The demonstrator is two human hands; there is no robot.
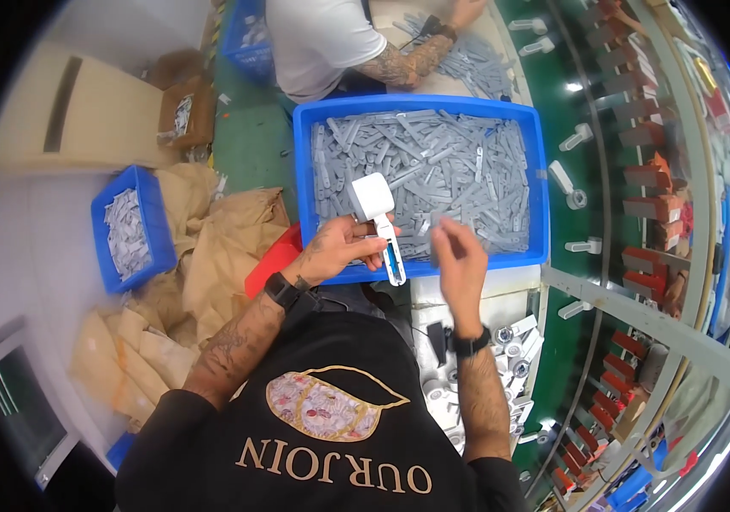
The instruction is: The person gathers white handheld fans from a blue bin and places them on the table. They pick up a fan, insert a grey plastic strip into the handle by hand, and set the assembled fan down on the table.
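Note:
In my left hand (336, 249) is a white handheld device (373, 198) with a rounded square head and a narrow handle. Its fingers close round the upper handle, with the head pointing away from me. The handle is open along its face, and something blue shows inside. My right hand (462, 271) hovers to the right of the handle, apart from it, over the near rim of a big blue bin (303, 162). Motion smears its fingertips, so whether they hold anything is unclear. Many long grey plastic strips (442, 171) fill the bin beneath both hands.
Several white devices (518, 367) lie by my right forearm. Further right runs a green conveyor belt (582, 218) carrying white devices, with a metal frame (629, 307) beside it. A co-worker's arm (412, 64) is beyond the bin. Brown sacks (211, 247) and a smaller blue bin (154, 226) stand left.

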